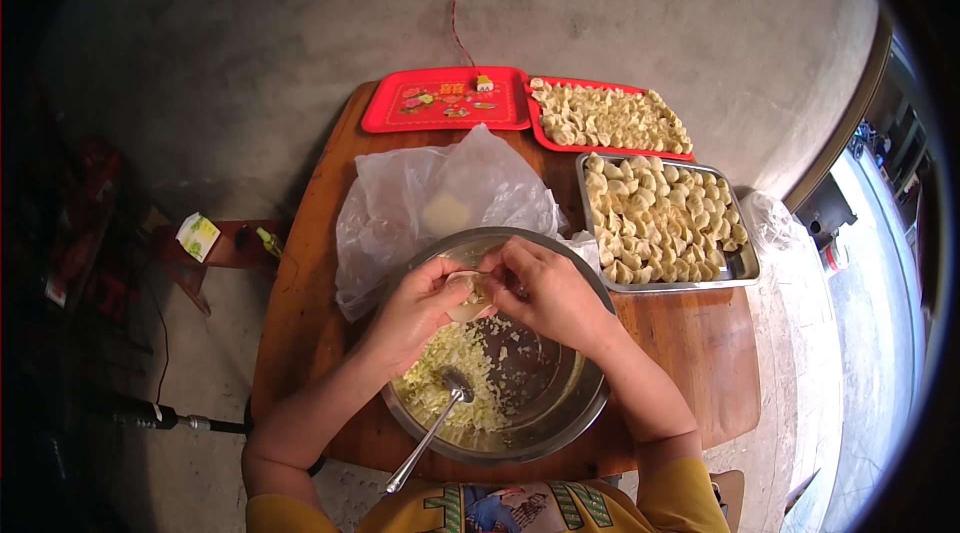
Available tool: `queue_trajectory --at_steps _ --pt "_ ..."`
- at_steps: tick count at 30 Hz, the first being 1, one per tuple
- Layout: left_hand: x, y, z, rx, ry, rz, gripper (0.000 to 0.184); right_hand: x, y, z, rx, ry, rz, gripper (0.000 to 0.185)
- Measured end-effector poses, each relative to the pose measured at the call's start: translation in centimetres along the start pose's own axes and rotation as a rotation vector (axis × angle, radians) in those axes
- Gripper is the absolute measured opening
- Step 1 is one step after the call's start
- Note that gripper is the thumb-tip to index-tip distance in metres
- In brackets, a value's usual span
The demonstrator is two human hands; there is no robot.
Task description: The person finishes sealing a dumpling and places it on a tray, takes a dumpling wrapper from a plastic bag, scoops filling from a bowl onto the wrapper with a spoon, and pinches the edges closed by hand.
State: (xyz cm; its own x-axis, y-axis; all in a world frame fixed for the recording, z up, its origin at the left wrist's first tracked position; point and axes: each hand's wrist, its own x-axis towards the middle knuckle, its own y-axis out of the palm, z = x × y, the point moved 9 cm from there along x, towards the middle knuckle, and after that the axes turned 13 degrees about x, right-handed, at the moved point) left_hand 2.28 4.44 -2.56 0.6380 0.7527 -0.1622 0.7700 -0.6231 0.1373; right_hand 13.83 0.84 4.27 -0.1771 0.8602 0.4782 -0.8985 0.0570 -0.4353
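Over a large steel bowl [575, 398], my left hand [418, 311] and my right hand [545, 291] hold a dough wrapper [468, 305] between them. The left fingers are curled round its left side, with a little filling visible on it. The right fingertips pinch its right edge. Below the hands, chopped pale green filling [440, 363] lies in the left part of the bowl. A metal spoon [432, 441] rests in the filling, its handle over the near rim.
Behind the bowl lies a clear plastic bag [400, 198] with dough inside. A steel tray [665, 288] and a red tray [610, 149] hold several dumplings. Another red tray [385, 113] bears a plug on a cord. A red bench [235, 251] stands left of the wooden table [300, 303].
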Motion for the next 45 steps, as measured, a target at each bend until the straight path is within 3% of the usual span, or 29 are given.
queue_trajectory --at_steps 5,10,18,22,31,39,43,45 --pt "0.0 0.0 -0.1 0.058 0.010 0.020 0.017 0.0 0.0 0.1 -0.007 0.029 0.010 0.015" --pt "0.6 -0.9 0.4 0.201 -0.019 0.006 0.014 -0.2 1.0 0.8 -0.015 -0.080 0.121 0.014" --pt "0.3 0.2 -0.2 0.179 0.028 0.093 0.011 0.1 0.2 0.9 0.002 -0.067 0.045 0.014" --pt "0.3 0.3 -0.3 0.192 0.028 0.101 0.012 0.0 0.1 0.4 -0.008 0.007 0.029 0.018" --pt "0.2 -0.1 0.2 0.277 -0.032 0.124 0.013 0.0 0.3 0.7 0.022 -0.020 0.098 0.018" --pt "0.1 0.2 -0.8 0.384 0.042 0.144 0.018 0.0 0.6 1.0 0.005 -0.064 0.109 0.014" --pt "-0.1 0.2 -0.8 0.312 0.005 0.128 0.022 0.0 -0.1 0.0 0.000 0.039 0.030 0.013" --pt "-0.4 0.2 -0.7 0.055 -0.070 0.112 0.026 0.1 -0.1 -0.2 0.022 0.056 0.013 0.013"
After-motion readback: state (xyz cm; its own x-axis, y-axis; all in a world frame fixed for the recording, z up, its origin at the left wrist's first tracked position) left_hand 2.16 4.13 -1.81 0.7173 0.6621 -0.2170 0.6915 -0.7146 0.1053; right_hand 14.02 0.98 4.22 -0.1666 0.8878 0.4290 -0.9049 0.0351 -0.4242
